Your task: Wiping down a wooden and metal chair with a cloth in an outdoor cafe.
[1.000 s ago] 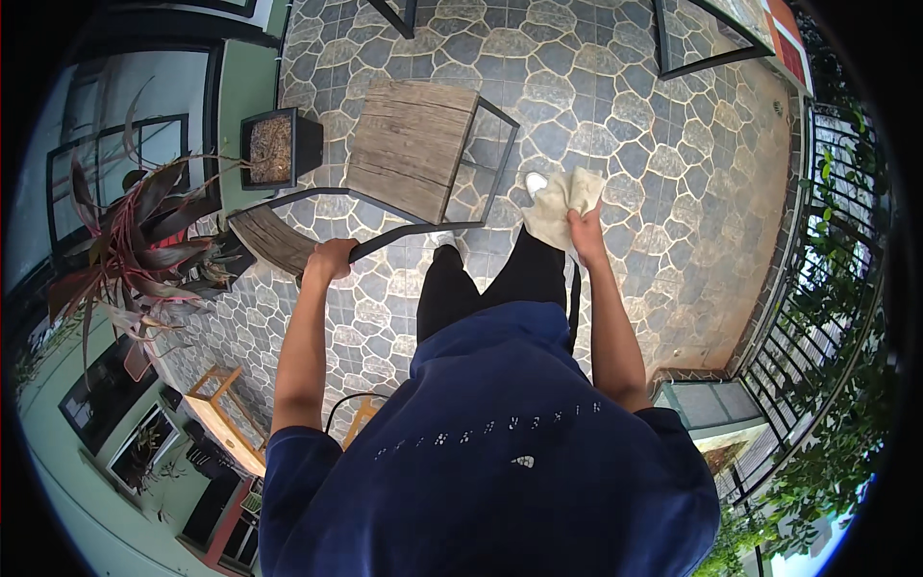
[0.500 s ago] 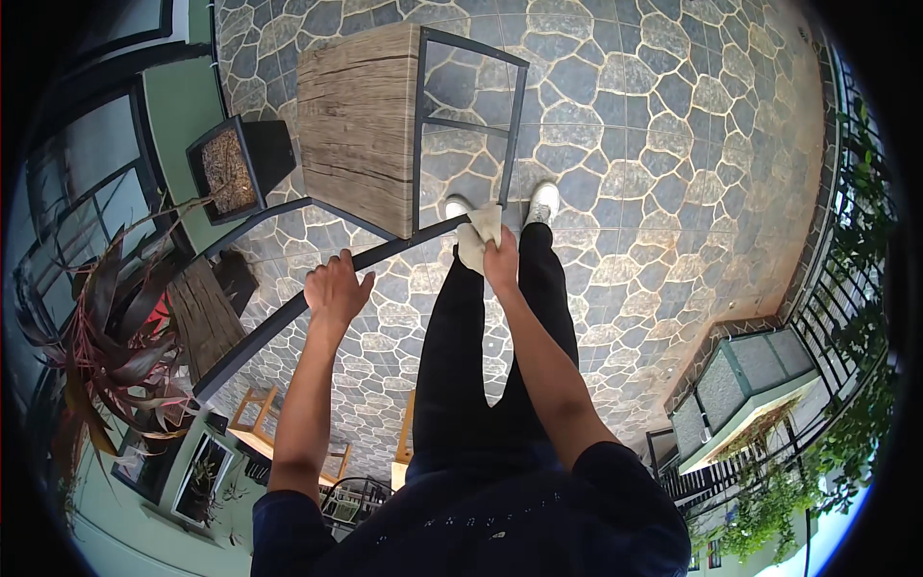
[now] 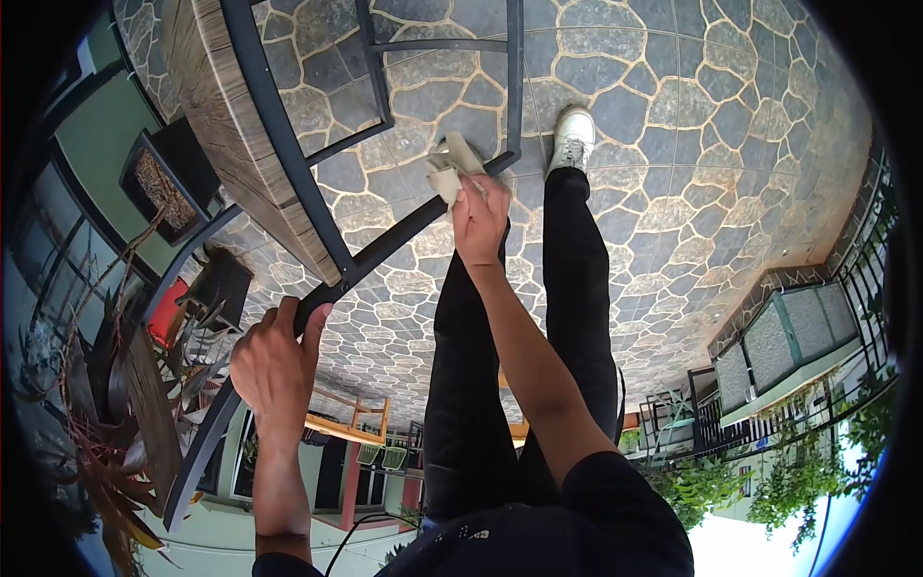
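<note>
In front of me is a piece of wood-and-metal furniture, with a brown wood-grain board on a black metal frame. It stands tilted, the board seen nearly edge-on at the left. My left hand is wrapped round the frame's long bar, just below the board's near corner. A crumpled beige cloth is pinched in the fingers of my right hand. That cloth lies against the same bar near its far end, by the frame's corner. It partly hides my left foot.
Patterned stone-look tiles cover the ground, where my white shoe stands. At left are a square black planter, a dark red-leaved plant and another wooden board. A grey planter box and railing are at right.
The furniture has tipped, its board now nearly edge-on and more of the frame showing. My left hand has moved lower left, the cloth and right hand slightly up and left. The view has shifted.
</note>
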`<move>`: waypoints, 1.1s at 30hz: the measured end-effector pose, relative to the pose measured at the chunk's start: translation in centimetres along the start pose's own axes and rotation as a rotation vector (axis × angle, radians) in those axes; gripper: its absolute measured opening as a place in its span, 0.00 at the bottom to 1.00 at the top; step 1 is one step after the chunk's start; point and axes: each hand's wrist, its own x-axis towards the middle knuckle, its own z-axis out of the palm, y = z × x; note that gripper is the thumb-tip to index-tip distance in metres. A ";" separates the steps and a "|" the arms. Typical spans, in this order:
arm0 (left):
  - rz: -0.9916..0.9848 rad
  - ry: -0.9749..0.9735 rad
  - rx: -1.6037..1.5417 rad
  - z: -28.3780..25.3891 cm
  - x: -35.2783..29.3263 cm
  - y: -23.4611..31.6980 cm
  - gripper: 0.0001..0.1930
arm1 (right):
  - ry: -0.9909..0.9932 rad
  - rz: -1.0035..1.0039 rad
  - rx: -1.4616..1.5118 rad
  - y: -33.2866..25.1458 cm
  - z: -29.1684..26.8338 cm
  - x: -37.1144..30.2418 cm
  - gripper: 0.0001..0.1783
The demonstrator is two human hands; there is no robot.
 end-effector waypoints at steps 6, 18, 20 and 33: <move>0.001 0.022 0.009 0.4 0.1 1.4 0.21 | 0.141 0.506 0.244 2.3 1.0 -1.5 0.16; -0.032 -0.038 0.044 0.1 0.1 1.3 0.20 | -0.151 0.081 0.252 0.3 -1.1 -0.1 0.14; -0.035 -0.021 0.047 -0.7 0.3 2.3 0.20 | -0.036 0.201 0.110 6.6 -0.8 2.6 0.12; -0.066 -0.020 0.058 -0.6 0.0 3.2 0.21 | -0.610 0.218 0.686 -7.0 -5.7 -0.3 0.12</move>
